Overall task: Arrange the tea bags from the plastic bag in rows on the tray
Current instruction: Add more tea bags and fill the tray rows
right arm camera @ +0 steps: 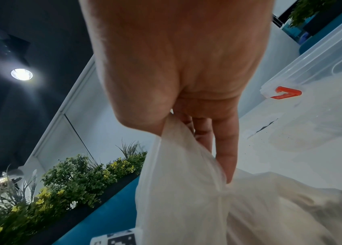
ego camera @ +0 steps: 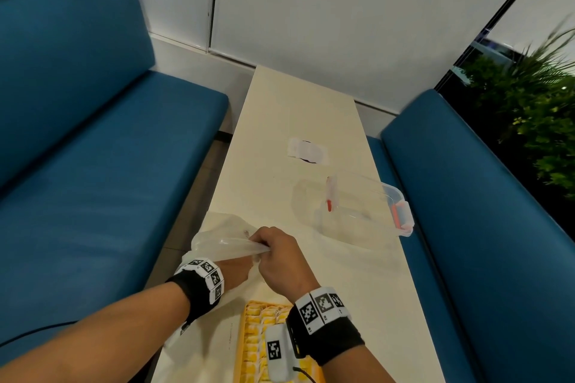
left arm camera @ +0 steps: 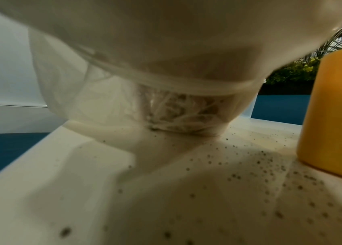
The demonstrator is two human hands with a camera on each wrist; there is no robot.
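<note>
We see a long cream surface (ego camera: 298,121) running away from us between two blue benches (ego camera: 93,121). On its near left part lies the translucent plastic bag (ego camera: 217,236); the left wrist view shows a dim clump of tea bags (left arm camera: 182,116) at its bottom. The yellow tray (ego camera: 252,336) sits at the near edge, its long axis pointing away, rows of tea bags inside, partly hidden by our right wrist. A clear lidded box (ego camera: 367,205) stands further right. Our right hand (ego camera: 280,255) pinches the bag's gathered rim, fingers (right arm camera: 224,149) clamped on the film. Our left hand (ego camera: 236,270) is hidden inside the bag; we cannot tell how its fingers lie.
</note>
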